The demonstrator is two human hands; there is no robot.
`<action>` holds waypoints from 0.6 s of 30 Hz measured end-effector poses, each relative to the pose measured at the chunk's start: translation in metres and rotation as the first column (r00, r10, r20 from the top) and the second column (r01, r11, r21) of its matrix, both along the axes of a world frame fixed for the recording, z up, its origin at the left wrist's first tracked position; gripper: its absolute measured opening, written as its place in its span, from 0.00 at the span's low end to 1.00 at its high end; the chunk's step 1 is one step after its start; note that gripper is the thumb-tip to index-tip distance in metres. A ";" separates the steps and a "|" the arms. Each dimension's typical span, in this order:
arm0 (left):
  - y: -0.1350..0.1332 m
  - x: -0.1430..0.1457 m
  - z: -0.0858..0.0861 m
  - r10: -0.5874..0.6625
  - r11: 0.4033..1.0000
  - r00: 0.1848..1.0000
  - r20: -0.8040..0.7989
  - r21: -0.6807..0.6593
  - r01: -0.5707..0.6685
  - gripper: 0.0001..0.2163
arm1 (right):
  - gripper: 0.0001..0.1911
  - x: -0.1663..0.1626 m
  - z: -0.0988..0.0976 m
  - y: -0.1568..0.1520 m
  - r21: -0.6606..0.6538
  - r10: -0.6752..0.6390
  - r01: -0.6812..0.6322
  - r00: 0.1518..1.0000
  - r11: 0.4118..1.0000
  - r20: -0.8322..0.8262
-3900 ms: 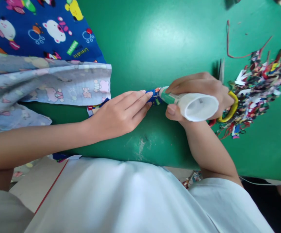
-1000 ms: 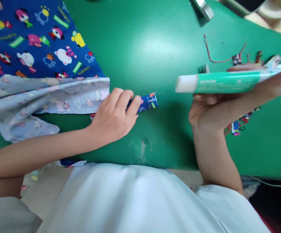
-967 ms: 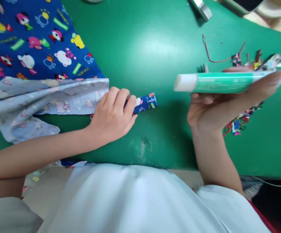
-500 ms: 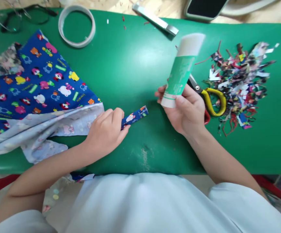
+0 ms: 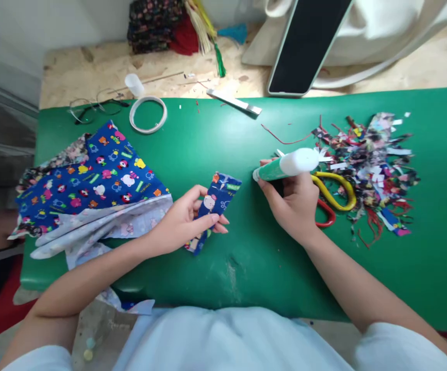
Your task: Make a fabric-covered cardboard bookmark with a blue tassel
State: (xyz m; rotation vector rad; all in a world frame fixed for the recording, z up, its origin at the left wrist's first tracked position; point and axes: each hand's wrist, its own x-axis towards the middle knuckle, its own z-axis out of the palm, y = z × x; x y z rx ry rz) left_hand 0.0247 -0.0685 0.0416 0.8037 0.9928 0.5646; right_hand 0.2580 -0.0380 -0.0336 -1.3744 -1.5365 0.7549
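My left hand (image 5: pixel 188 219) pinches a folded strip of blue cartoon-print cloth (image 5: pixel 217 196) between thumb and fingers, its flat face turned up. To the right, my right hand (image 5: pixel 295 206) is closed around a green and white glue stick (image 5: pixel 275 169), tilted with its broad white end toward me. Scissors with yellow and red handles (image 5: pixel 337 190) lie just beside my right hand, partly hidden by it. A larger piece of the same blue cloth (image 5: pixel 99 180) is spread at the left, with its pale underside folded over along the front edge.
A pile of fabric and thread scraps (image 5: pixel 381 170) lies at the right. Along the back are a tape roll (image 5: pixel 132 117), glasses (image 5: pixel 95 108), a metal tool resembling tweezers (image 5: pixel 234 101), a white cylinder (image 5: pixel 134 84), a phone (image 5: pixel 308 46) and tassels (image 5: pixel 203 31).
The view has tilted up, showing more of the back. My left hand has turned, bringing the strip's flat face up. My right hand has tipped the glue stick over and lowered it.
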 end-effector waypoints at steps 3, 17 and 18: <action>0.001 0.016 -0.007 0.088 0.987 0.976 0.197 -0.150 -0.059 0.19 | 0.19 0.001 0.006 -0.001 -0.024 -0.031 0.035 0.992 0.999 0.121; -0.008 0.016 -0.042 0.004 0.989 0.933 0.360 -0.136 0.049 0.18 | 0.06 -0.011 0.032 -0.030 0.406 0.076 -0.251 0.913 0.879 0.400; -0.009 0.015 -0.042 -0.019 0.993 0.939 0.343 -0.104 0.058 0.18 | 0.04 -0.015 0.035 -0.035 0.330 0.182 -0.315 0.908 0.890 0.377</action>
